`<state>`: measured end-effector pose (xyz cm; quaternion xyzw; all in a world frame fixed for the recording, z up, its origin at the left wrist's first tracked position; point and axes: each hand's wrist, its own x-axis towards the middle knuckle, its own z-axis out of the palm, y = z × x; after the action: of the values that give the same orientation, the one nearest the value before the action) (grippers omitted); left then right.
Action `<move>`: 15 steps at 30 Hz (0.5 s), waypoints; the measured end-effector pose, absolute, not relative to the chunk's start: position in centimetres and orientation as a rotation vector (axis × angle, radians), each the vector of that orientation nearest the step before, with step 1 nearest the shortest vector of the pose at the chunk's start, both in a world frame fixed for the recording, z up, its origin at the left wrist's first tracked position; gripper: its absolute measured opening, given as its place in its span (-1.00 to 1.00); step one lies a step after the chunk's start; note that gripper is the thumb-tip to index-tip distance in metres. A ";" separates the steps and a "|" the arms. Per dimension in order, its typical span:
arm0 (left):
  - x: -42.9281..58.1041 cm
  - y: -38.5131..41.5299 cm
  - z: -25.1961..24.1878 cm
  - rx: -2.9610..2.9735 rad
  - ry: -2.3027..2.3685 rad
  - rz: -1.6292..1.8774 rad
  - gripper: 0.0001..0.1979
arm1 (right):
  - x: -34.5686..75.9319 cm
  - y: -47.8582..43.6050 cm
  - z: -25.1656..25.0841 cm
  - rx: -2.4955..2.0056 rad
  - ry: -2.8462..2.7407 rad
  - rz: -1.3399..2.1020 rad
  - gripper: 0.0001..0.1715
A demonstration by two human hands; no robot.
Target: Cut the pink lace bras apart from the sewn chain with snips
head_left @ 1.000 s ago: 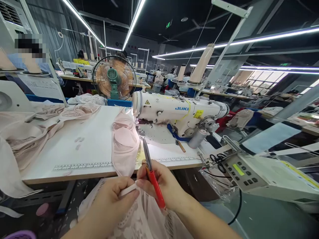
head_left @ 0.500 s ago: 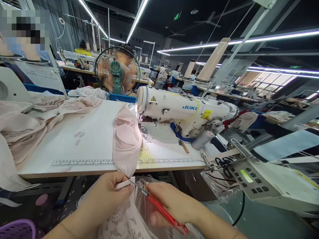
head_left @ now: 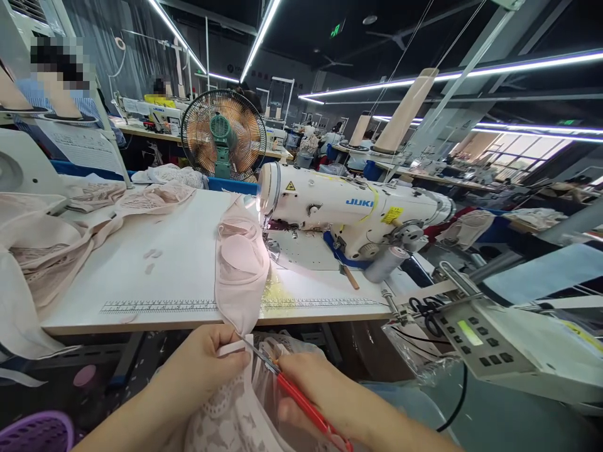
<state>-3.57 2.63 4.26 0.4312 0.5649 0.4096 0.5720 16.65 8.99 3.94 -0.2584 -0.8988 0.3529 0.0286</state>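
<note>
Left hand (head_left: pixel 210 361) pinches the pale strap (head_left: pixel 234 348); right hand (head_left: pixel 313 380) grips red-handled scissors (head_left: pixel 304 400), blades right at the strap; a pink garment (head_left: pixel 241 260) drapes over the front of the table (head_left: pixel 174 273).

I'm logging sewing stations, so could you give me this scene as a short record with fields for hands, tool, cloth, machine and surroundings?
Left hand: pinching a pale strip
Right hand: holding scissors
Tool: scissors, red handles, blade tips at the strip; contact or cutting unclear
Cloth: lace below the hands; pink garment on the table, lower end over its front edge
Machine: white JUKI machine, right of the pink garment
Surroundings: fan behind the table; purple basket lower left
</note>
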 end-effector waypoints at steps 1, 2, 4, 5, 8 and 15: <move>-3.5 2.6 4.4 1.014 1.332 0.953 -0.75 | 16.6 8.9 3.7 -0.801 -2.757 1.118 -0.43; -3.5 2.6 4.6 1.012 1.336 0.951 -0.76 | 16.6 8.8 3.6 -0.803 -2.741 1.145 -0.45; -3.4 2.5 4.7 0.997 1.331 0.957 -0.75 | 16.6 8.7 3.4 -0.809 -2.725 1.187 -0.50; -3.4 2.5 4.8 0.989 1.327 0.962 -0.75 | 16.5 8.6 3.3 -0.829 -2.723 1.206 -0.53; -3.4 2.5 4.8 0.980 1.326 0.970 -0.73 | 16.4 8.4 3.0 -0.949 -2.727 1.235 -0.58; -3.6 2.5 4.5 1.038 1.357 0.970 -0.68 | 16.0 8.7 1.2 -1.078 -2.629 1.224 -0.60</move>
<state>-3.58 2.50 4.55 0.4396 0.5745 0.4108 0.5549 16.03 8.66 1.19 -0.3483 -0.8496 0.3954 0.0238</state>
